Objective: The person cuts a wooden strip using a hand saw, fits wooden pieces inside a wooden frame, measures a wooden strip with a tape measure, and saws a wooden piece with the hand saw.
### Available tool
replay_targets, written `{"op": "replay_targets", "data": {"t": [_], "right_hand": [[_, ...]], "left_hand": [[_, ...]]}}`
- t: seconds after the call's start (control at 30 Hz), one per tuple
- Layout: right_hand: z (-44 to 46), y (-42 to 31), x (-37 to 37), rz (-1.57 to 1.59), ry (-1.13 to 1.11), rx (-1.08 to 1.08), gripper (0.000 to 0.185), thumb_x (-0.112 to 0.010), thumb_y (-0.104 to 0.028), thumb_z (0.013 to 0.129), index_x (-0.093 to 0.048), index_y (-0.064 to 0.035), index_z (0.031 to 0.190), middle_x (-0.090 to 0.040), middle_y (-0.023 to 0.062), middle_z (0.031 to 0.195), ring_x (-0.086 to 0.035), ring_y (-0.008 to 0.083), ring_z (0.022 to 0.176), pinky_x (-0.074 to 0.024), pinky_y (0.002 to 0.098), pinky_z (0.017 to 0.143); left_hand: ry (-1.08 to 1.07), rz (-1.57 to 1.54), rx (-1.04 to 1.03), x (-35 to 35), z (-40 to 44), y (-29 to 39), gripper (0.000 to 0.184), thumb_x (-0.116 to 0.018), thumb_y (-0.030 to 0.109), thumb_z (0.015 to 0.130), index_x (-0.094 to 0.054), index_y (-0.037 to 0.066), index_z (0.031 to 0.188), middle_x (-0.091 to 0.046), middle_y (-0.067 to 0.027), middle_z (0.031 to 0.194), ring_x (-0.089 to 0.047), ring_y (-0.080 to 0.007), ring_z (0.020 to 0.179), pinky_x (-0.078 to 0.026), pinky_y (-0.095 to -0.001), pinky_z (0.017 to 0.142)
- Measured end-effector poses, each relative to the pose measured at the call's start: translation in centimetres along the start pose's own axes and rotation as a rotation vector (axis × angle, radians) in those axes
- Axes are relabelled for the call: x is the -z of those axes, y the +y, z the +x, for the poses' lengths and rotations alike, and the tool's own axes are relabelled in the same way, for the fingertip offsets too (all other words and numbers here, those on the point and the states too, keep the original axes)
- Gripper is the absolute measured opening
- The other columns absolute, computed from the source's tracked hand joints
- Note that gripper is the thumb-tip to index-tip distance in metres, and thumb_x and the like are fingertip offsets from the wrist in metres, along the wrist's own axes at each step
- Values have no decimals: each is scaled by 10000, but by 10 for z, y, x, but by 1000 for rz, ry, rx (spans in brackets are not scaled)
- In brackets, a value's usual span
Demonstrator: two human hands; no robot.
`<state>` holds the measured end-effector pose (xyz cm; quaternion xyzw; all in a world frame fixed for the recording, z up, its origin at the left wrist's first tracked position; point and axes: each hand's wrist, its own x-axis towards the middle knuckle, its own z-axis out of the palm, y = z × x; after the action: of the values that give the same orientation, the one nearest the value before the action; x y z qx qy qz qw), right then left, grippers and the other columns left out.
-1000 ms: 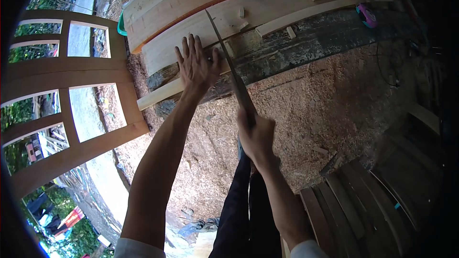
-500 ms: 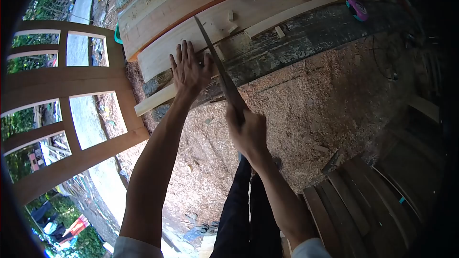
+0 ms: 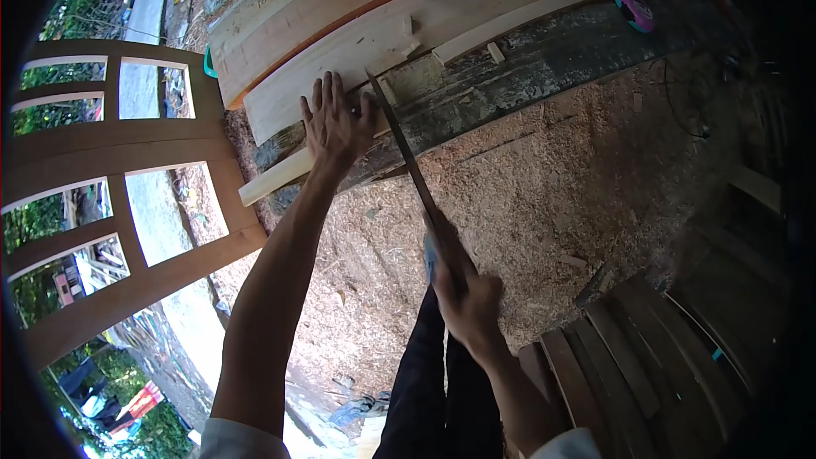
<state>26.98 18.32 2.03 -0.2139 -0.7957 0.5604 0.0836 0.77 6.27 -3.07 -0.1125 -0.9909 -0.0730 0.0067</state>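
My left hand point(image 3: 336, 126) lies with spread fingers on the near edge of a pale board and on a narrow wood strip point(image 3: 279, 178). My right hand point(image 3: 466, 299) is wrapped round the handle of a long handsaw point(image 3: 410, 161). The saw's tip rests just right of my left thumb, at the edge of the wide pale board point(image 3: 340, 47), and its blade slants down towards my right hand. Small wood offcuts point(image 3: 495, 53) lie on the dark, worn beam point(image 3: 544, 64) to the right.
A wooden frame with openings point(image 3: 127, 140) stands at the left. A pink and black tool point(image 3: 634, 12) sits on the beam at the upper right. Wood shavings point(image 3: 527, 204) cover the ground. Dark planks point(image 3: 612, 365) lie at the lower right.
My right hand has pulled the saw down and back towards me, and its tip has left the middle of the board. My left hand keeps its place on the wood.
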Motion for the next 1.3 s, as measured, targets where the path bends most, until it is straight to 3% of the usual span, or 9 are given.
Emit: {"op": "replay_targets", "data": {"t": [0.07,0.13,0.27,0.53,0.67,0.87,1.03,1.07,1.3], "right_hand": [[-5,5,4,109,84,102,271,-639,-308,851,-637,-38,836,-591,128,546,-614,319,487,-489,409,473],[-6,8,-5,7,-1,28,390,-540,-347,948,-679,17,971,-557,79,490,-612,147,464,-408,284,425],[60,-17,-32,-22,-145,-191,412,-555,-377,937,-675,8,853,-500,55,445,-572,114,454,-393,301,427],[-26,-3,6,37,21,-49,441,-543,-364,945,-626,24,754,-531,59,505,-558,93,493,-378,293,433],[68,-24,-41,-75,-55,-111,554,-570,-376,931,-505,17,546,-455,59,418,-471,106,397,-332,322,394],[-15,-4,10,-157,-157,-56,537,-547,-397,938,-598,48,642,-517,85,473,-592,113,496,-391,362,438],[28,-30,-8,-98,-113,-149,619,-503,-471,952,-425,-28,527,-374,-21,458,-362,79,420,-238,318,405],[53,-31,-16,-92,-143,-181,525,-558,-371,938,-537,5,572,-434,26,414,-480,99,388,-345,321,398],[18,-3,2,-37,-136,-257,549,-543,-377,946,-539,40,589,-449,50,453,-481,103,445,-333,329,427]], "left_hand": [[7,8,5,1,5,1,693,-373,458,935,-316,-25,1429,-319,-178,1495,-218,-295,1423,-81,-462,1173],[8,10,-2,0,1,0,694,-369,458,936,-315,-28,1428,-322,-179,1493,-221,-295,1422,-82,-464,1173],[-2,-2,3,1,2,0,702,-362,465,937,-312,-35,1427,-324,-172,1494,-226,-293,1420,-81,-462,1173],[37,12,6,-1,-1,-2,682,-360,444,934,-333,-41,1414,-345,-172,1481,-244,-294,1413,-86,-474,1171],[40,18,21,-1,2,1,682,-383,472,932,-345,-7,1417,-347,-150,1486,-244,-282,1413,-103,-449,1172],[50,-57,30,3,2,2,687,-351,440,925,-350,-62,1394,-353,-190,1470,-250,-308,1408,-96,-476,1171],[76,-94,-8,-3,0,0,694,-368,418,913,-328,-73,1401,-337,-210,1472,-248,-324,1405,-102,-486,1168],[65,-105,-9,-2,1,-2,688,-368,413,914,-332,-73,1399,-337,-209,1472,-253,-327,1402,-104,-489,1167],[68,-107,24,-1,0,-3,674,-392,422,921,-334,-38,1409,-352,-178,1471,-240,-300,1412,-119,-481,1168]]}}
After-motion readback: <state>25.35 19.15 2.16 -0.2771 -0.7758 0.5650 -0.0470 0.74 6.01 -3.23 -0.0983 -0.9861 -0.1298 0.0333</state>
